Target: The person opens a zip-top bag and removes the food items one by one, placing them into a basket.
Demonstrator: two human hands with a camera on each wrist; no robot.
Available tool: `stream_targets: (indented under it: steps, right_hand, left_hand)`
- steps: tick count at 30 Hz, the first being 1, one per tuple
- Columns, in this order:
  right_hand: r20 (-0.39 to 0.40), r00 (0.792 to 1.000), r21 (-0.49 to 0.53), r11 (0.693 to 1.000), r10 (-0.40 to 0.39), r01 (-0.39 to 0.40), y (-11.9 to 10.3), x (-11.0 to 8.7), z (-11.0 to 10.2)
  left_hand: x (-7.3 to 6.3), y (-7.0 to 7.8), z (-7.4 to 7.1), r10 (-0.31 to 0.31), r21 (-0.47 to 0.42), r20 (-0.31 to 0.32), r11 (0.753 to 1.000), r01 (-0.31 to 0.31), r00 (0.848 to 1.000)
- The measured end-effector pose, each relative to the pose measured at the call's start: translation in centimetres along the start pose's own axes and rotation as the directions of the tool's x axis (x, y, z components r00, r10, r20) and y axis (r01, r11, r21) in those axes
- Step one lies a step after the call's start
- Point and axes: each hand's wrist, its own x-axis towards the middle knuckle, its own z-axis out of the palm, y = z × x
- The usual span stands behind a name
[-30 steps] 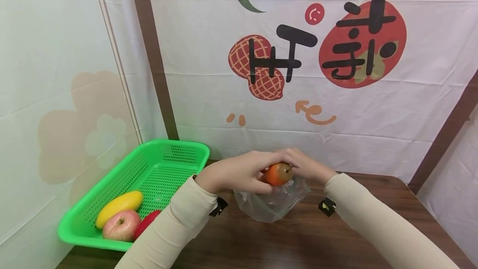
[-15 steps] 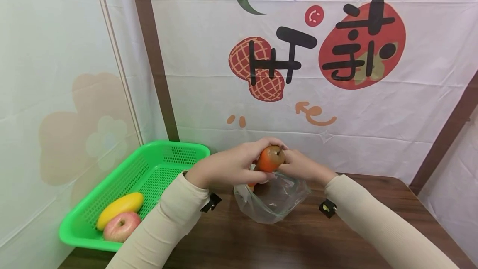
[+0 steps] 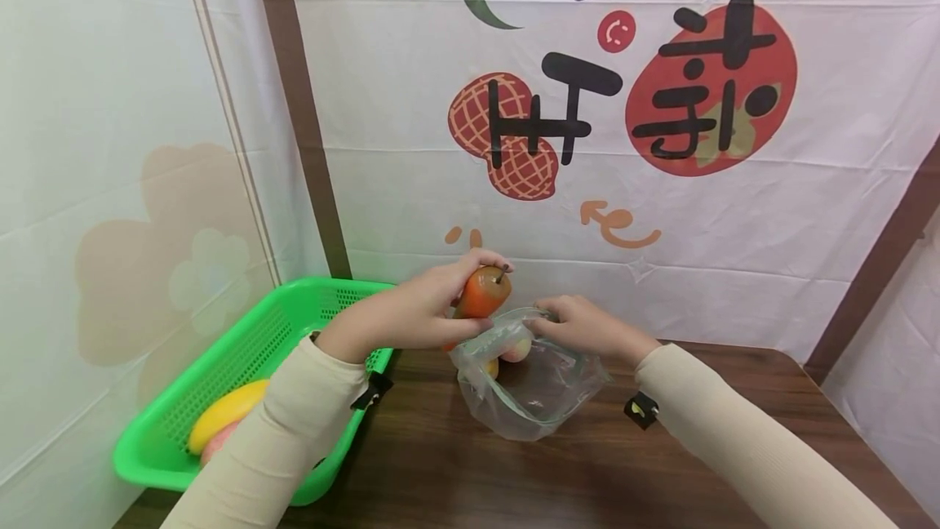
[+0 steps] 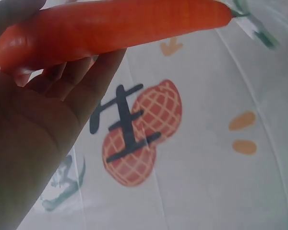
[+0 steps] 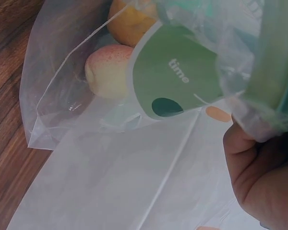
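Note:
My left hand [image 3: 422, 304] grips an orange-red carrot [image 3: 487, 294] just above and left of a clear plastic bag [image 3: 547, 398]; the carrot's stem end faces me in the head view. Seen from the left wrist, the carrot [image 4: 120, 28] lies between my thumb and fingers. My right hand [image 3: 587, 325] pinches the bag's far rim, which holds the mouth open. Inside the bag are a pale pink-yellow peach [image 5: 109, 72] and an orange-yellow round fruit [image 5: 132, 21]. A green printed patch [image 5: 175, 72] covers part of the bag's contents in the right wrist view.
To the left stands a green perforated basket [image 3: 150, 472] with a yellow mango-like fruit [image 3: 228, 413] and a pink apple [image 3: 215, 443], partly behind my left sleeve. Everything rests on a dark wooden table [image 3: 631, 472]. A printed white cloth [image 3: 396, 145] hangs behind.
My left hand has drawn the carrot up and leftward from the bag's mouth, uncovering the fruit inside. The left forearm now hides more of the basket. My right hand stays at the rim.

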Motion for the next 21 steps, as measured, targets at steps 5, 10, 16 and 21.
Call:
stream_targets:
  steps: [5,10,16,21]
  right_hand:
    - [-0.006,1.000,-0.016,1.000,-0.004,0.004,-0.1,0.1,0.0]
    - [-0.011,1.000,-0.025,1.000,-0.008,0.008,0.1,0.0,0.0]
    - [-0.014,1.000,-0.039,0.999,-0.007,0.006,-0.2,0.0,0.0]
    - [-0.005,1.000,-0.041,0.999,-0.002,0.002,-0.2,0.0,0.0]
  left_hand:
    - [-1.8,-1.3,-0.9,-0.102,-0.046,-0.007,0.994,0.102,0.995]
    - [-3.6,-3.3,-1.8,-0.179,-0.014,-0.030,0.984,0.179,0.983]
    - [-5.5,-5.8,-2.6,-0.251,0.045,-0.050,0.966,0.253,0.967]
    - [-7.2,-7.7,-3.3,-0.307,0.050,-0.051,0.950,0.309,0.950]
